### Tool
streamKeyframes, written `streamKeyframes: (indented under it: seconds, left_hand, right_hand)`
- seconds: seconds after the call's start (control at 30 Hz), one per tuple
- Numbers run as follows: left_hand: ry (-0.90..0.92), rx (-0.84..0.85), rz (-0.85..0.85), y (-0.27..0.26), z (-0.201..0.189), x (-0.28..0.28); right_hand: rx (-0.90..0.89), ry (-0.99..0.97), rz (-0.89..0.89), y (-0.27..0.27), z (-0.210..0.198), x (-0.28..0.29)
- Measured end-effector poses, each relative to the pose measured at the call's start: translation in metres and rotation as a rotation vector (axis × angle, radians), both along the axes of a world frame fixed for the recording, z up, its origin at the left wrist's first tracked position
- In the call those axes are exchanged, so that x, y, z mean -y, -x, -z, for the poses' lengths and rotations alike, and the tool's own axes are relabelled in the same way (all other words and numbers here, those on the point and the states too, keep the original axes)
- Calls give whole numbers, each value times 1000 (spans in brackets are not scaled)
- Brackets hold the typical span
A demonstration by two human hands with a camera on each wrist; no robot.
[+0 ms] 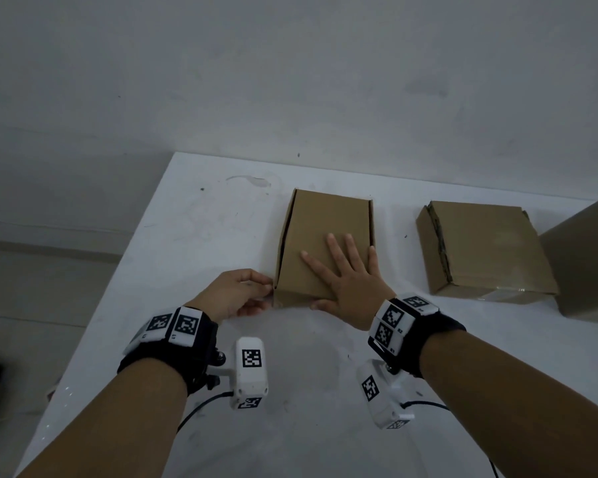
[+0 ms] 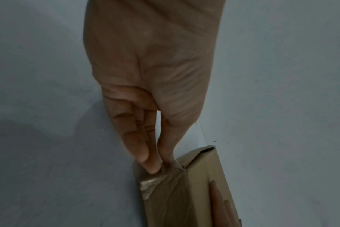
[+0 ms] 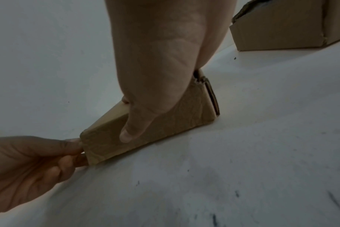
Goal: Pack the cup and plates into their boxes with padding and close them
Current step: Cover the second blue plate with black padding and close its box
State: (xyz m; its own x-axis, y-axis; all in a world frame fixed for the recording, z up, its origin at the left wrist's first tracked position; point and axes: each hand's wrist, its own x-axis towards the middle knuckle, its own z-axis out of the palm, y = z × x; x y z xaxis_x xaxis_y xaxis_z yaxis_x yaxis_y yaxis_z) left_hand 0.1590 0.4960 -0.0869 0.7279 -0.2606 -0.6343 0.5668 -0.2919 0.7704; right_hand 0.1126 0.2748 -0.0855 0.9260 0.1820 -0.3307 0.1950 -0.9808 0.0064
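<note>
Right hand (image 1: 351, 277) lies flat, fingers spread, pressing the lid of the box (image 1: 320, 232) at mid-table (image 1: 194, 236). Left hand (image 1: 237, 294) pinches its near-left corner; best keep pressing while tucking that flap.

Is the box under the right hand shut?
Nearly: lid of cardboard box is down under right hand, but left side still gapes.

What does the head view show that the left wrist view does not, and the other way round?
Only the head view shows the right hand lying flat with spread fingers on the lid of the brown cardboard box, a second closed cardboard box to its right, and the white table.

Only the left wrist view shows wrinkled clear tape on the box's near-left corner.

Both show the left hand pinching that corner.
</note>
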Motion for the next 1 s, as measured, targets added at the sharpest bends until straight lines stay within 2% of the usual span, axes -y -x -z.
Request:
streamKeyframes:
  seconds: [0.13, 0.33, 0.5, 0.7, 0.83, 1.0]
  left_hand:
    - [-10, -6, 8, 0, -5, 3]
    - [51, -135, 8, 4, -10, 5]
    - [40, -163, 39, 6, -15, 4]
    - [-4, -154, -12, 4, -16, 8]
    - [22, -254, -38, 6, -12, 4]
    - [44, -302, -82, 6, -10, 4]
  right_hand:
    - [-10, -2, -2, -1, -1, 0]
    - [-2, 17, -9, -1, 3, 1]
    - [-15, 8, -5, 0, 2, 0]
    - [-9, 3, -3, -1, 3, 0]
    - [-12, 14, -6, -1, 3, 0]
    - [-9, 9, -2, 0, 2, 0]
